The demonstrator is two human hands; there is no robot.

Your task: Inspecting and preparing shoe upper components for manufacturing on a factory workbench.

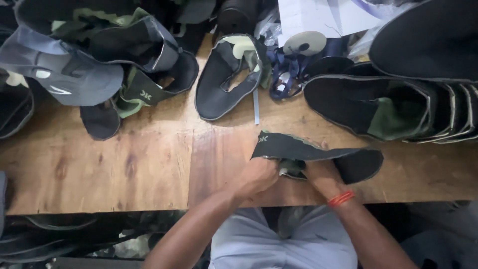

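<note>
At bench [124, 164] front edge, head view: I've got both hands on one flat shoe upper [308, 152], dark fabric with green trim, lying just past the edge so my forearms can brace on the wood. Left hand [258, 175] fingers curled shut, pinching the near edge of the piece at its left end. Right hand [323, 175], orange wristband [341, 198] on the wrist, fingers closed on the same edge, close beside the left; a small green tab sits between them. Two-point pinch looks meant to keep the floppy edge taut. Toe end [361, 164] rests flat on the bench. Other uppers pushed back out of the way: one open flat [224, 79] at centre rear, a stack [393, 104] at right rear, a heap [94, 60] at left rear. Blue ribbon tangle [286, 74] and a white disc [304, 43] at the back.
</note>
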